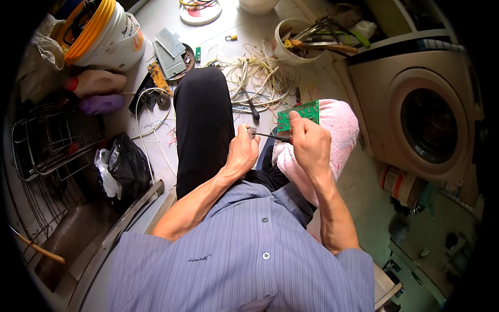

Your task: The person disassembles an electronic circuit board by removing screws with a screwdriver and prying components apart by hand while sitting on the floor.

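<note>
My left hand (242,152) pinches a small metal part (252,132) in front of my knees. My right hand (311,145) is closed on a dark-handled screwdriver (269,136), whose shaft points left and reaches the metal part. A green circuit board (303,111) lies on a pink towel (340,135) over my right knee, just beyond my right thumb. Past my knees, a tangle of pale wires (260,73) lies on the floor, with another dark handle (254,113) near it.
Buckets (112,41) stand at top left, near bottles (104,105) and a black bag (130,171). A tool-filled bucket (293,52) is at top right, beside a washing machine (379,88). Metal plates (171,54) and a wire rack (39,148) are also around me.
</note>
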The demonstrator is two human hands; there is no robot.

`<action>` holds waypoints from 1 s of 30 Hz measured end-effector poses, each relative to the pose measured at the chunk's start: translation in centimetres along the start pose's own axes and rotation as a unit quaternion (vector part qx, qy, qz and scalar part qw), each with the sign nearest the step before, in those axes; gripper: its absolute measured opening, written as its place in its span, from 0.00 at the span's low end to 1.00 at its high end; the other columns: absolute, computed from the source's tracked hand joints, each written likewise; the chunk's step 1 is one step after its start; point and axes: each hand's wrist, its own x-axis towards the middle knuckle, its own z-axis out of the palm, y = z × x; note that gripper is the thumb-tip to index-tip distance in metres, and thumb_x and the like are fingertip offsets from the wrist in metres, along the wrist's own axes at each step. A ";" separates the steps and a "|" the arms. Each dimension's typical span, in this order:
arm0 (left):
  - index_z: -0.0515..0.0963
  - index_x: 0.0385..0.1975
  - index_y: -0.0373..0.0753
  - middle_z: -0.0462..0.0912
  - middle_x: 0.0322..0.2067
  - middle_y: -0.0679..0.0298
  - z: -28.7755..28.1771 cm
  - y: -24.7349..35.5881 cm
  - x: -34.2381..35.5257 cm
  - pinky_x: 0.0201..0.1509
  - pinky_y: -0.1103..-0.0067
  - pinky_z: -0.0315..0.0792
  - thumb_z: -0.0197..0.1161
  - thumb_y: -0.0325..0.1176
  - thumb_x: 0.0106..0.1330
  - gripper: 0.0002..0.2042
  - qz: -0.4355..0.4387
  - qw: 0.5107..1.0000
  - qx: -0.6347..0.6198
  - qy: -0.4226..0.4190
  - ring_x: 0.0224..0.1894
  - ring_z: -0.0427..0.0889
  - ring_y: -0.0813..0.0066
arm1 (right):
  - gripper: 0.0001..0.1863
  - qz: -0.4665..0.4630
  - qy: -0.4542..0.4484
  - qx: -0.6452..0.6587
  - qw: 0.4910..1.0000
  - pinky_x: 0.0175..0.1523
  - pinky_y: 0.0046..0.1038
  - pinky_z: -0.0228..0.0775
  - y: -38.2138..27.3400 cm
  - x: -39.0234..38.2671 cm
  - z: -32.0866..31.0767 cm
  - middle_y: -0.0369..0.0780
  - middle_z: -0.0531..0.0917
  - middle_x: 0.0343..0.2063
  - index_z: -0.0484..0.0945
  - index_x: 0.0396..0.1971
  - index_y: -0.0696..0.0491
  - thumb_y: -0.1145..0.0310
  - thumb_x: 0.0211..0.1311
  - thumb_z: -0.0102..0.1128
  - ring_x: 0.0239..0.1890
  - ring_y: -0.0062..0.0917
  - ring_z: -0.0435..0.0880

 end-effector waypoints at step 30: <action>0.66 0.46 0.30 0.81 0.25 0.45 -0.2 0.1 -0.3 0.31 0.59 0.75 0.60 0.28 0.68 0.13 0.043 0.999 0.011 0.004 0.29 0.84 0.43 | 0.16 -0.404 -0.072 -0.095 0.907 0.25 0.34 0.69 2.3 -0.6 -2.7 0.38 0.74 0.16 0.74 0.19 0.51 0.62 0.56 0.72 0.19 0.33 0.77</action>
